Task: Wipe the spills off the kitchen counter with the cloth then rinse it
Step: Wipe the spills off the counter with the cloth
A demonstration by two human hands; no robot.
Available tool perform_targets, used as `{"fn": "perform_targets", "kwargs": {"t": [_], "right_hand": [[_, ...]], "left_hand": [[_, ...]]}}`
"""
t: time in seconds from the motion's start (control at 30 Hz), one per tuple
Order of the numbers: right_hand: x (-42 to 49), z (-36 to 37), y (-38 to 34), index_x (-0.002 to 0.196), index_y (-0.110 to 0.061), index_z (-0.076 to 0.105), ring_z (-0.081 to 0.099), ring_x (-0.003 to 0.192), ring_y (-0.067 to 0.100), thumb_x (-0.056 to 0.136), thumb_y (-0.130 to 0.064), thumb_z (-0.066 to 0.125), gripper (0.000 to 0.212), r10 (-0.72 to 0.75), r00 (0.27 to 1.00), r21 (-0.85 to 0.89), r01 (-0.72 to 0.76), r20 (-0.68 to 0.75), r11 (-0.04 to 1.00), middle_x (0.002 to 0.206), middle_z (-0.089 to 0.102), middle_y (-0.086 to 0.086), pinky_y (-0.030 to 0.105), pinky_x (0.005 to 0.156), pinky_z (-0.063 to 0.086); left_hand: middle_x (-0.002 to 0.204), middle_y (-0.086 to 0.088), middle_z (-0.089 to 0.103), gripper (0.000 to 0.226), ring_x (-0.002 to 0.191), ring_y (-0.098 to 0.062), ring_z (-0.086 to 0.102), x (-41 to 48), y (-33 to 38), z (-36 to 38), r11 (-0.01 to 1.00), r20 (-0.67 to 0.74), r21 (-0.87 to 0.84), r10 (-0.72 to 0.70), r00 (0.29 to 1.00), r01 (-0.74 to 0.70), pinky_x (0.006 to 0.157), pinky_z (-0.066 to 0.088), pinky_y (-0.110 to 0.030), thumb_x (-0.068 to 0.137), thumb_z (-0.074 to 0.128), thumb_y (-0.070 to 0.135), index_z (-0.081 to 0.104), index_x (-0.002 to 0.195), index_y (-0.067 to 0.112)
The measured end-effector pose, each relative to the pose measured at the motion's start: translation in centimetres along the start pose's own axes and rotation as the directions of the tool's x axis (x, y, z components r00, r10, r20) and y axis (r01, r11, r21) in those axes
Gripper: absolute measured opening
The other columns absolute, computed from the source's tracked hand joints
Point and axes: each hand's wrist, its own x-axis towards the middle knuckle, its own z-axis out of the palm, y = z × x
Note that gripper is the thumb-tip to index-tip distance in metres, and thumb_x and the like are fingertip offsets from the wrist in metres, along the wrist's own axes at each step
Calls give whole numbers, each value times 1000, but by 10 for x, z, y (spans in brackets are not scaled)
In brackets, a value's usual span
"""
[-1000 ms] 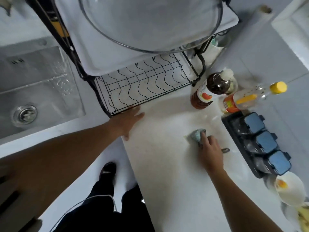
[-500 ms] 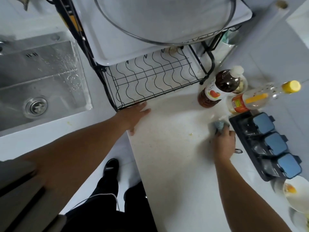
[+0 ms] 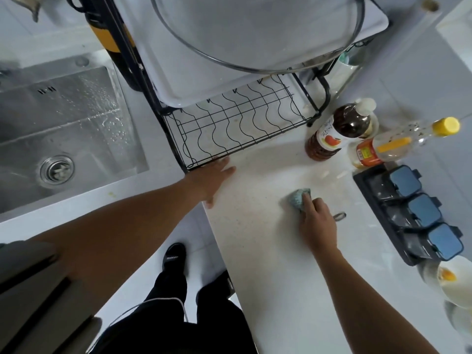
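A small blue-green cloth point(image 3: 298, 198) lies bunched on the white speckled counter point(image 3: 265, 251). My right hand point(image 3: 316, 223) covers its near side, fingers curled over it and pressing it down onto the counter. A dark hanging loop point(image 3: 339, 215) of the cloth pokes out to the right of that hand. My left hand point(image 3: 213, 177) rests flat, fingers straight, on the counter's corner beside the dish rack. The steel sink point(image 3: 63, 139) sits at the left, wet inside, with a round drain point(image 3: 56, 169).
A black wire dish rack point(image 3: 237, 129) with a white tray and a large bowl stands behind the counter. Behind the cloth are a dark sauce bottle point(image 3: 334, 134) and a yellow-capped bottle point(image 3: 398, 145). A blue-lidded spice box point(image 3: 413, 213) and a white bowl point(image 3: 457, 284) line the right.
My right hand has slid the cloth back toward the left, away from the spice box and the bottles. My left hand has stayed in place on the counter corner.
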Motion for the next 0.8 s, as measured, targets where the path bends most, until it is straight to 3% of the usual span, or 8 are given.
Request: {"fn": "perform_targets", "kwargs": {"t": [0.07,0.13,0.23,0.3,0.37,0.5,0.7,0.8], "right_hand": [[3,-4,8,141,-11,49,56,96,39,91,-13,57,50,3,999,-14,-2,46,1000,107,54,19,40,65,45],[8,-6,10,143,-14,44,55,100,41,94,-14,50,50,301,953,59,-302,13,952,110,53,20,45,71,48],[1,-5,-17,137,-7,46,55,91,42,91,-6,51,46,312,949,40,-310,-41,950,102,53,22,45,68,50],[-6,3,-28,132,-4,52,57,83,40,84,-4,60,48,-11,1000,-59,12,11,998,97,54,20,43,59,50],[-6,5,-29,133,-7,54,58,83,41,84,-8,63,49,-139,989,-50,141,44,989,97,55,18,43,55,51],[-7,9,-41,140,-13,47,55,97,43,96,-14,50,44,408,913,150,-399,-33,905,106,51,22,48,70,50],[-16,14,-55,139,-14,49,55,93,40,93,-12,53,46,128,992,14,-128,11,992,102,52,18,43,64,48],[-8,8,-47,139,-15,48,54,91,41,96,-14,42,43,493,869,140,-484,-38,864,100,50,21,46,73,48]], "left_hand": [[167,6,-13,116,154,-16,-6,-12,-3,6,999,-23,-29,46,999,-46,119,30,-46,78,84,25,3,161,26],[167,7,14,88,152,-13,17,-33,-15,17,992,-138,-86,80,987,-92,117,31,-38,88,73,38,22,159,26],[109,1,70,42,102,-20,65,-70,-44,37,994,-484,-108,-36,874,-18,81,48,-31,87,67,54,69,115,22],[77,3,62,40,76,-20,61,-84,-65,46,989,-597,-112,-148,788,101,63,45,-28,80,71,59,65,82,20],[89,-2,64,52,87,-24,61,-86,-82,48,979,-595,-102,-203,777,178,67,49,-34,73,75,62,63,93,16],[162,-12,19,120,149,-32,22,-72,-97,40,941,-358,-72,-335,872,332,111,37,-52,65,75,71,19,155,13],[167,-12,-4,131,154,-33,2,-49,-101,34,911,-159,-210,-389,907,354,110,33,-66,63,88,55,8,156,10],[167,-11,-1,133,154,-31,4,-51,-104,33,908,-160,-239,-386,909,344,109,34,-67,58,90,54,12,156,11]]}}
